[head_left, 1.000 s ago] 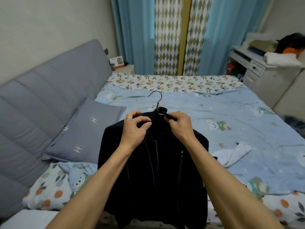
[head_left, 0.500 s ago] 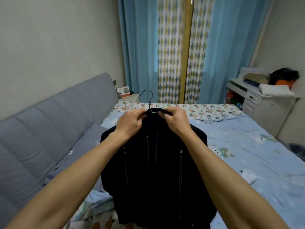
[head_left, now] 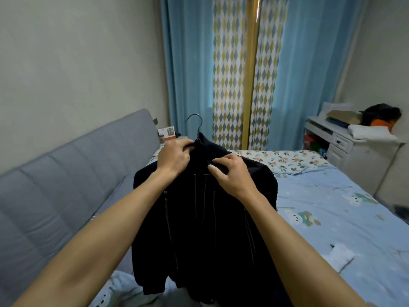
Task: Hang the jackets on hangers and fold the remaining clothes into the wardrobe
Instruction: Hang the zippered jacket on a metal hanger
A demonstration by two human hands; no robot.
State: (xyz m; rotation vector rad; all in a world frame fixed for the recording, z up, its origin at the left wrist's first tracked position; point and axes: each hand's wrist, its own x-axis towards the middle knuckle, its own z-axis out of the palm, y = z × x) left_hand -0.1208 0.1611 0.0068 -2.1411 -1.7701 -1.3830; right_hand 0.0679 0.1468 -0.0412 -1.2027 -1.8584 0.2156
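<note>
A black zip-up jacket [head_left: 205,235] hangs upright in the air in front of me on a dark wire hanger [head_left: 197,125], whose hook sticks up above the collar. My left hand [head_left: 174,158] grips the collar and the hanger's neck just below the hook. My right hand [head_left: 228,176] pinches the jacket's fabric at the right side of the collar, near the shoulder. The hanger's shoulders are hidden inside the jacket. No wardrobe is in view.
A bed with a light blue quilt [head_left: 332,218] lies under and beyond the jacket, with a small white cloth [head_left: 342,255] on its right side. A grey padded headboard [head_left: 62,187] runs along the left. A white desk [head_left: 345,138] piled with things stands at the right, curtains [head_left: 239,69] behind.
I have lifted the jacket off the bed and higher in front of me. My right hand has slid from the collar's middle down toward the right shoulder.
</note>
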